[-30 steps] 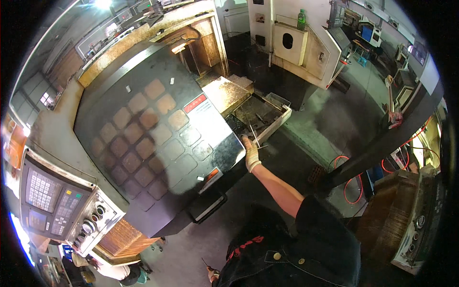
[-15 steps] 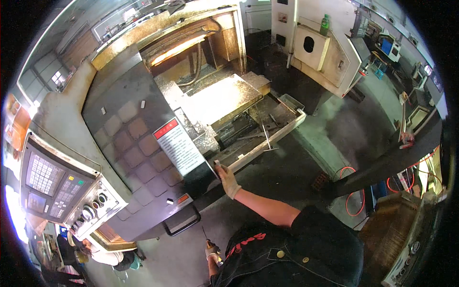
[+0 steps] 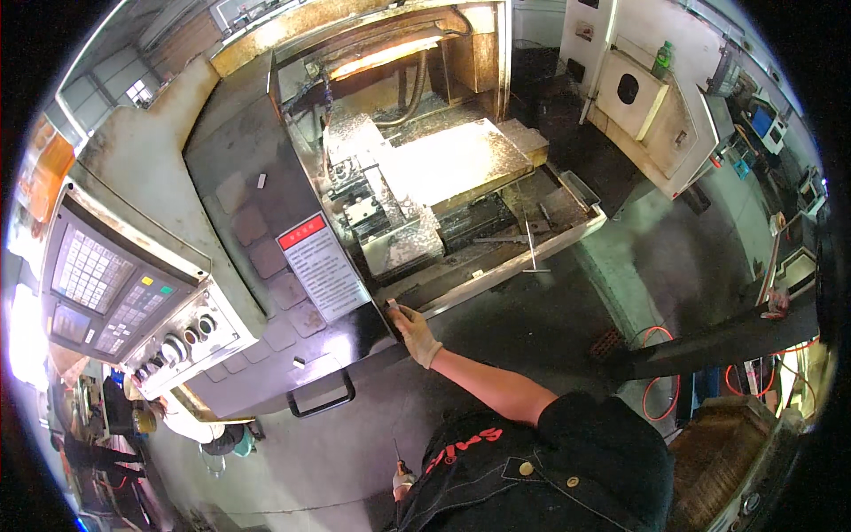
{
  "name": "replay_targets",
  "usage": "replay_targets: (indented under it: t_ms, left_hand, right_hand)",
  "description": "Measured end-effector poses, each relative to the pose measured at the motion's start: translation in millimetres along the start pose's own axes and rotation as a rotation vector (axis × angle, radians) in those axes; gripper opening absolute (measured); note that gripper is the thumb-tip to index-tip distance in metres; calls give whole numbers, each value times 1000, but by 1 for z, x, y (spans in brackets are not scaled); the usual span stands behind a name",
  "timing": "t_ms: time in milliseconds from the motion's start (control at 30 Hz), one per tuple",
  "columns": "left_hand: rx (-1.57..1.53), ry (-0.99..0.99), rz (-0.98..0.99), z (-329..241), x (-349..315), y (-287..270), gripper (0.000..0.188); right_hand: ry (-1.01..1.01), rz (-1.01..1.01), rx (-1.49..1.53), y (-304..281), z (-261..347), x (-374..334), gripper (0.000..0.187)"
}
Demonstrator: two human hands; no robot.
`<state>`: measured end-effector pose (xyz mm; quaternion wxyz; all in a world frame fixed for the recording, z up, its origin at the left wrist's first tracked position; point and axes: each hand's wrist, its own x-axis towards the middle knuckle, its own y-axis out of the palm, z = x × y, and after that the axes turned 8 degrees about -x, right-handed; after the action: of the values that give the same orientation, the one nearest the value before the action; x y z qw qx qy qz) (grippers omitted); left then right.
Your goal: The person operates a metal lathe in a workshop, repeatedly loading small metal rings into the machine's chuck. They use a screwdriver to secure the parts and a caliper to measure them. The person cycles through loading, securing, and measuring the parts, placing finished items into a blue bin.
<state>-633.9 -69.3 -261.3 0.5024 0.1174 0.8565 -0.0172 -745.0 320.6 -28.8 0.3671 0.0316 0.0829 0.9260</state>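
My right hand (image 3: pixel 415 336), in a pale glove, is closed on the edge of the grey sliding machine door (image 3: pixel 257 335). The door carries a white notice sheet with a red top (image 3: pixel 324 270) and a black handle (image 3: pixel 323 398) low down. Behind the door edge lies the lit inside of the machine, with a bright metal table (image 3: pixel 470 160) and a vise-like fixture (image 3: pixel 359 208). Low by my body, my gloved left hand (image 3: pixel 403 485) is closed on a tool with a thin shaft and orange-brown handle (image 3: pixel 400 465); its exact kind is too small to tell.
A control panel (image 3: pixel 106 284) with keys and knobs stands at the left. A T-shaped rod (image 3: pixel 534 248) leans on the machine's front tray (image 3: pixel 496 273). Red hose (image 3: pixel 660 377) lies at right. Another person (image 3: pixel 199 427) is low at the left. A green bottle (image 3: pixel 662 58) stands on another machine.
The door has slid left with my right hand on its edge, uncovering more of the machine's inside and the fixture. My view has shifted. The left hand still holds the thin tool.
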Motion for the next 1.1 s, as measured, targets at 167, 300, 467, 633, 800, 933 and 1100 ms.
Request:
replay_targets:
  t_ms: [167, 300, 467, 633, 800, 933, 1100]
  left_hand:
    - [-5, 37, 12, -9, 2, 0, 38]
    - [-12, 79, 23, -22, 10, 8, 37]
    - [-17, 95, 38, -36, 19, 20, 36]
    - [10, 57, 50, -39, 29, 39, 36]
    - [44, 57, 65, -48, 36, 53, 35]
    - [64, 56, 69, -53, 38, 61, 34]
    - [92, 79, 94, -58, 40, 76, 34]
  right_hand:
    - [111, 21, 48, -19, 13, 4, 41]
    - [56, -22, 25, -43, 30, -1, 39]
    - [55, -127, 112, -58, 33, 9, 35]
    - [-65, -219, 53, -83, 12, 22, 34]
    - [-114, -188, 26, -89, 1, 27, 34]
    - [-10, -304, 75, -69, 46, 12, 35]
    - [-79, -254, -41, -81, 38, 17, 37]
